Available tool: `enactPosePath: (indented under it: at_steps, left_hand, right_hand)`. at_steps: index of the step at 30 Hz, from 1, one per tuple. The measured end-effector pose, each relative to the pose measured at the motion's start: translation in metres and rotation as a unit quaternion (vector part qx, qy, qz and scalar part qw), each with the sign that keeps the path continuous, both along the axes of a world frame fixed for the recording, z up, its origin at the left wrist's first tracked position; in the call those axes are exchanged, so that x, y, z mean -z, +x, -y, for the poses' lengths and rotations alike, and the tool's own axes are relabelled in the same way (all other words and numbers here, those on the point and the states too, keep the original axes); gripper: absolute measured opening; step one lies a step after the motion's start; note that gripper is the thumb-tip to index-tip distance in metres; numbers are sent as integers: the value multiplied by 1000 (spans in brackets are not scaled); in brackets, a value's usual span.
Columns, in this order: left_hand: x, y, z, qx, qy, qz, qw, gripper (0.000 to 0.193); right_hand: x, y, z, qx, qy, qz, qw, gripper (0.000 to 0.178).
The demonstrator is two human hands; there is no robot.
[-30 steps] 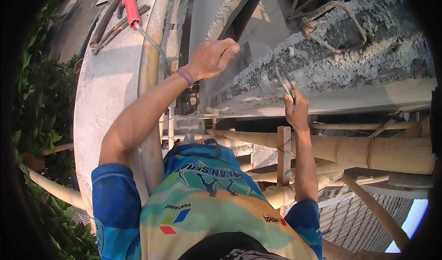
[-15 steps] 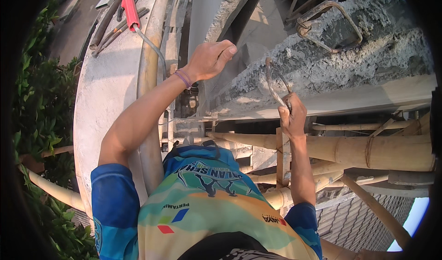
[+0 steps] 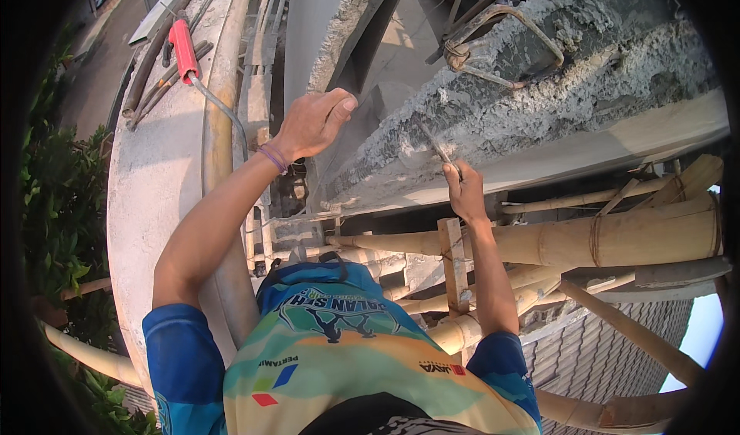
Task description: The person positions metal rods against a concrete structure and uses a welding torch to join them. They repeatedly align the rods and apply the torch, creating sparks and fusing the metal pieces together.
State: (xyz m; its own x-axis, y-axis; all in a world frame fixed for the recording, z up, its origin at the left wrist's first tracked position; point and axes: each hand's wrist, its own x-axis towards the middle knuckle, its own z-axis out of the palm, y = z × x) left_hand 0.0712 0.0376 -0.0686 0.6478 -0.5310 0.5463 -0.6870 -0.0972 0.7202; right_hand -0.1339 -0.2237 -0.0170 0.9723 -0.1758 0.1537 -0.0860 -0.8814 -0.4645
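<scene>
My right hand (image 3: 465,191) is closed around a bent steel rod (image 3: 438,144), which points up and left toward the rough face of a grey concrete beam (image 3: 532,115). The rod's tip overlaps the crumbly face; I cannot tell whether it touches. To the left, my left hand (image 3: 314,122) is curled into a fist beside the ragged edge of an upright grey slab (image 3: 331,42). Whatever that fist holds, if anything, is hidden. A roughly square loop of bent steel bar (image 3: 515,46) sticks out over the beam, tied with wire at one corner.
A tool with a red handle (image 3: 183,50) and a cable lies among dark rods on the curved pale ledge (image 3: 154,173) at left. Thick bamboo poles (image 3: 570,235) run along the right. Green leaves (image 3: 58,204) grow past the ledge; tiled roofing (image 3: 601,358) shows lower right.
The rod in my right hand has turned from showing a bent loop to being seen nearly edge-on. The whole view has shifted, so the surroundings sit further left. My left fist stays closed.
</scene>
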Motion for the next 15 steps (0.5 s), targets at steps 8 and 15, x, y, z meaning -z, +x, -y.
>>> enactPosePath:
  at_steps: [8,15]
  left_hand:
    - [1,-1,0,-2,-9,3,1000,38]
    - [-5,-9,-2,0,-26,2,1000,39]
  right_hand:
    - [-6,2,-11,-57,17,67,996,40]
    - [-10,-4,-13,-179,-39,182,966,43]
